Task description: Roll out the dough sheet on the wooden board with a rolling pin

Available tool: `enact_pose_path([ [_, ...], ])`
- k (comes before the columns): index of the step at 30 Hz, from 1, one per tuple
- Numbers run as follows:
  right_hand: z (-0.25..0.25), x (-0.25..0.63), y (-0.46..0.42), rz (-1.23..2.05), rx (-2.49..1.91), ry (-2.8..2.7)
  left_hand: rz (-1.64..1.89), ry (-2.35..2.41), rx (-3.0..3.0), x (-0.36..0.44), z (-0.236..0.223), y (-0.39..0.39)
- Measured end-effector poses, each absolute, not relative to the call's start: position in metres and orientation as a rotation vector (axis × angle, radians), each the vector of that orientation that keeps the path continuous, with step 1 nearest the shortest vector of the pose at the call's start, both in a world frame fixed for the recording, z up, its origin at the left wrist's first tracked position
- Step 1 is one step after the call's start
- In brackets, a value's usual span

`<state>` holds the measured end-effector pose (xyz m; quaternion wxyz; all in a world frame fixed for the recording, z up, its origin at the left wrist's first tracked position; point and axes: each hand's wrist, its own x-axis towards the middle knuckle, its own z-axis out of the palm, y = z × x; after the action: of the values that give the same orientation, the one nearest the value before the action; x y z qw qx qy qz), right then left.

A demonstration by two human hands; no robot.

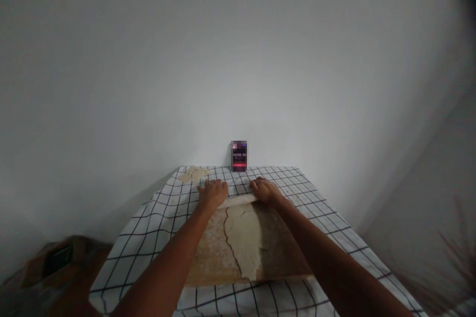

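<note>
A pale rolling pin (238, 201) lies crosswise at the far end of a floured wooden board (206, 262). My left hand (213, 193) is curled over the pin's left end, and my right hand (265, 190) grips its right end. Both palms hide the ends of the pin. From under the pin, a thin, uneven sheet of dough (243, 240) stretches toward me down the middle of the board. Its left edge is ragged, and the near end narrows at the board's front edge.
A checked cloth (148, 237) covers the table. Another thin piece of dough (193, 174) lies at the far left corner. Against the wall leans an upright phone-like object (239, 156), its front blurred. A cardboard box (55, 260) stands low at the left.
</note>
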<state>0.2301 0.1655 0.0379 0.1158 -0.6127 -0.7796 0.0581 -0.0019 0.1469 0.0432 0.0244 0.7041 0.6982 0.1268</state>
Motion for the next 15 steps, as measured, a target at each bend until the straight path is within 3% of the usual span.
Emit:
enact_pose_path([
  [15,0.024,0.242,0.11,0.013,-1.808,-2.329,0.422,2.218,2.266,0.011,0.038,0.091],
])
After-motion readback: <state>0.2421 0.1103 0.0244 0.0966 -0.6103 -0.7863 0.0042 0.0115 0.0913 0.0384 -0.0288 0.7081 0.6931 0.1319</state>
